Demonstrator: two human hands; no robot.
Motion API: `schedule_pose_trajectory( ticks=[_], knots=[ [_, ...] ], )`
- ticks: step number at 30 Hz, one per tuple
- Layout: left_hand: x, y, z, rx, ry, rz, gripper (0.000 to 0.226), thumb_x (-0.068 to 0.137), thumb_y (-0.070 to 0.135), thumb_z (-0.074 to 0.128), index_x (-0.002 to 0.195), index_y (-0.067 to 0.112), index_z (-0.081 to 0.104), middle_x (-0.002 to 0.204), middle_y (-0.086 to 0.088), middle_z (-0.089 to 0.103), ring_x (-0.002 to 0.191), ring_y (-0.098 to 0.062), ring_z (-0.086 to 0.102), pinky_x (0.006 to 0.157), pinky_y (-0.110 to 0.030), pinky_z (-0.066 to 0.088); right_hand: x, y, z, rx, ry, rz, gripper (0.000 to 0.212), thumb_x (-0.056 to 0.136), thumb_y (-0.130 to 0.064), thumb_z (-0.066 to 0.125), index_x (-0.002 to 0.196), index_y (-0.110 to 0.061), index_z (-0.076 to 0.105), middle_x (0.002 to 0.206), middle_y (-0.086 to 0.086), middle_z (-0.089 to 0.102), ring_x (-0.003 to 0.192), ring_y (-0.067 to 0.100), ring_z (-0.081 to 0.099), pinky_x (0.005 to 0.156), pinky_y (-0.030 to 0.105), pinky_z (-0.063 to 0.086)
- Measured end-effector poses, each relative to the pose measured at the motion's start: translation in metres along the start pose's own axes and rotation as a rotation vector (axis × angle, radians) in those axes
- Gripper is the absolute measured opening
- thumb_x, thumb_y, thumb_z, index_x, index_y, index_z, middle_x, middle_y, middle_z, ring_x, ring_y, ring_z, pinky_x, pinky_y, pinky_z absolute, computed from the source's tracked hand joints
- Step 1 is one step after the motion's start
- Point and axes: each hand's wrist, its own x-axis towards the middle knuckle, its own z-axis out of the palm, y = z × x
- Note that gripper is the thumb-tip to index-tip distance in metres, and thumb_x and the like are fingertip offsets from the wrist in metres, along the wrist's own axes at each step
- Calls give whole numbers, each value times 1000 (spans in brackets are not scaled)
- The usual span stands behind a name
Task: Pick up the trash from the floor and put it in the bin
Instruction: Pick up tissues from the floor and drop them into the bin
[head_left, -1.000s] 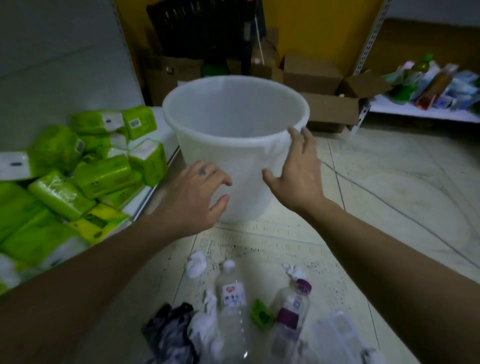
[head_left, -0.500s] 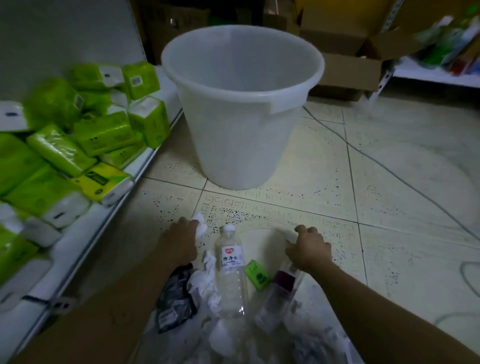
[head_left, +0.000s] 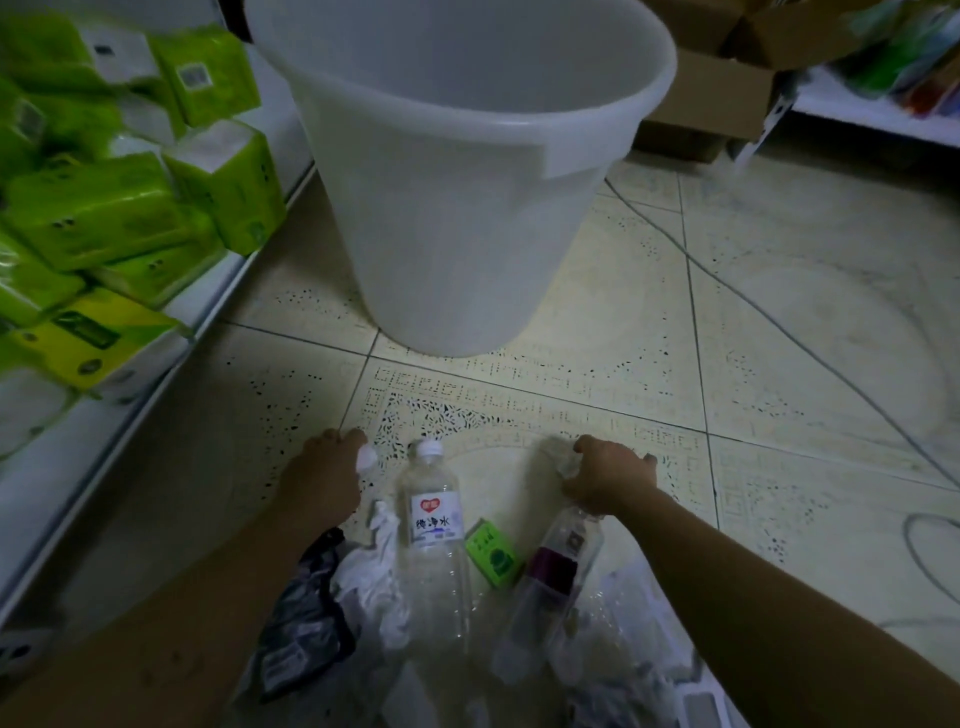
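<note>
A big white plastic bin (head_left: 467, 218) stands upright on the tiled floor ahead of me. Trash lies at my feet: a clear water bottle (head_left: 434, 525) with a white label, a clear bottle with a purple label (head_left: 558, 566), a small green packet (head_left: 492, 552), crumpled white tissue (head_left: 382, 564) and a dark wrapper (head_left: 306, 618). My left hand (head_left: 324, 480) is curled round a small white tissue wad (head_left: 367, 459). My right hand (head_left: 608, 475) grips a crumpled clear piece (head_left: 563, 460) by the purple bottle's top; what it is stays unclear.
A low white shelf (head_left: 130, 415) on the left carries green tissue packs (head_left: 98, 208). Cardboard boxes (head_left: 711, 98) sit behind the bin, and another shelf with goods is at the far right. A thin cable (head_left: 779, 327) runs across the floor tiles.
Both hands dropped from the bin's sides to the floor trash and closed on pieces. The view tilted down and came nearer; the hands hardly moved in the last half second.
</note>
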Motion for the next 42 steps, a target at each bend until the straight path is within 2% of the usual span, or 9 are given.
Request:
schedule_pose_trajectory(
  ticks=[6, 11, 15, 20, 22, 26, 30, 34, 42],
  knots=[
    [12, 11, -6, -120, 31, -20, 26, 99, 34, 37, 105, 14, 53, 97, -2, 57, 83, -18, 56, 71, -32, 44, 18, -5, 16, -146, 76, -68, 41, 89, -42, 52, 124, -20, 48, 107, 0, 66, 101, 22, 61, 108, 52, 27],
    [11, 25, -25, -278, 7, 32, 3, 95, 10, 43, 96, 13, 44, 88, -6, 58, 73, -18, 56, 62, -32, 44, 20, -18, 18, -168, 180, -159, 25, 94, -29, 49, 117, -19, 52, 102, 1, 66, 96, 21, 61, 105, 48, 34],
    [5, 33, -43, -389, 56, 122, 60, 83, -12, 52, 133, 19, 40, 97, 3, 56, 81, -19, 62, 59, -26, 45, 9, -38, 4, 187, 255, -268, 13, 98, -19, 46, 107, -10, 44, 84, 8, 62, 67, 20, 56, 63, 37, 50],
    [-5, 52, -66, -497, 191, 187, 18, 85, -1, 47, 93, 14, 49, 68, -2, 52, 53, -14, 45, 48, -25, 36, -6, -50, -25, 482, 285, -342, 24, 93, -3, 42, 110, -12, 56, 99, 10, 67, 71, 21, 59, 56, 27, 42],
    [-12, 60, -77, -523, 232, 170, 7, 84, 13, 54, 85, 14, 47, 67, -4, 52, 55, -17, 45, 53, -29, 38, -16, -55, -36, 532, 321, -332, 20, 96, -16, 44, 107, -8, 58, 104, 13, 66, 74, 21, 59, 60, 27, 42],
    [-23, 76, -99, -397, 250, 160, 35, 99, 38, 35, 74, 16, 47, 71, -5, 55, 66, -19, 52, 57, -28, 35, -45, -64, -67, 606, 339, -323, 41, 100, -39, 34, 87, -7, 55, 84, 9, 62, 70, 20, 53, 69, 33, 41],
    [-31, 93, -129, -360, 191, 247, 29, 101, 30, 34, 90, 11, 53, 80, -3, 56, 68, -13, 51, 52, -23, 32, -73, -68, -104, 576, 310, -377, 36, 99, -16, 31, 99, 3, 61, 103, 20, 66, 94, 33, 60, 86, 42, 49],
    [-34, 115, -174, -395, 170, 283, 8, 95, 11, 46, 94, 12, 54, 93, -7, 62, 78, -21, 57, 54, -23, 36, -94, -66, -153, 592, 306, -418, 32, 93, -3, 35, 113, -6, 60, 121, 11, 60, 106, 25, 56, 83, 31, 43],
    [-35, 163, -268, -84, 416, 274, 43, 99, 40, 29, 82, 14, 58, 101, -17, 65, 80, -25, 50, 73, -31, 37, -122, -72, -257, 454, 378, -460, 29, 93, -6, 41, 102, -10, 68, 100, 2, 61, 95, 21, 58, 77, 29, 47]
  ],
)
